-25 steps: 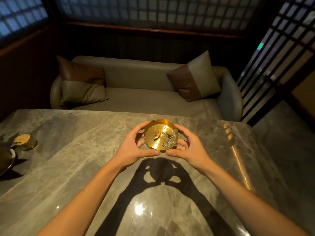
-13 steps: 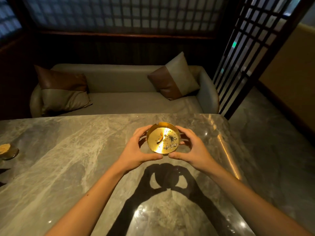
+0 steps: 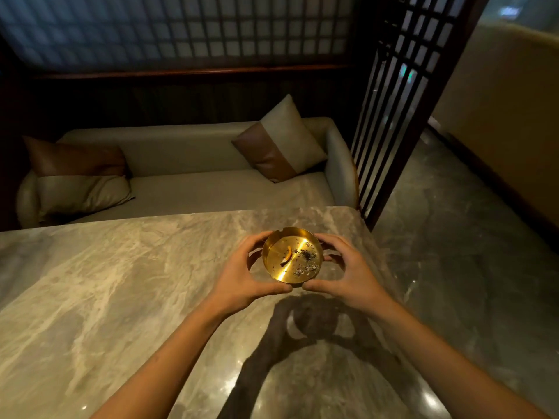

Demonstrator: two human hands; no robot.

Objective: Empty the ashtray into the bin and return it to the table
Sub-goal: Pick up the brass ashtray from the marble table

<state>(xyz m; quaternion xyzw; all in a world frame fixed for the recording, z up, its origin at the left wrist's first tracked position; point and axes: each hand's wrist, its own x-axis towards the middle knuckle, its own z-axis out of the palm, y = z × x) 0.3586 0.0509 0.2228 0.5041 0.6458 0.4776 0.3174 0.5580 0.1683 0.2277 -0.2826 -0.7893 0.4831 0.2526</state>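
Note:
A round gold ashtray with a cigarette butt and grey ash inside is held above the marble table, near the table's right side. My left hand grips its left rim and my right hand grips its right rim, thumbs under the near edge. The shadow of both hands and the ashtray falls on the table below. No bin is in view.
A grey sofa with two brown and beige cushions stands behind the table. A dark wooden lattice screen rises at the table's far right corner. Polished stone floor lies to the right.
The view has swung to the right, so the small items at the table's left edge have left the frame. Both hands keep hold of the ashtray, now nearer the table's right side.

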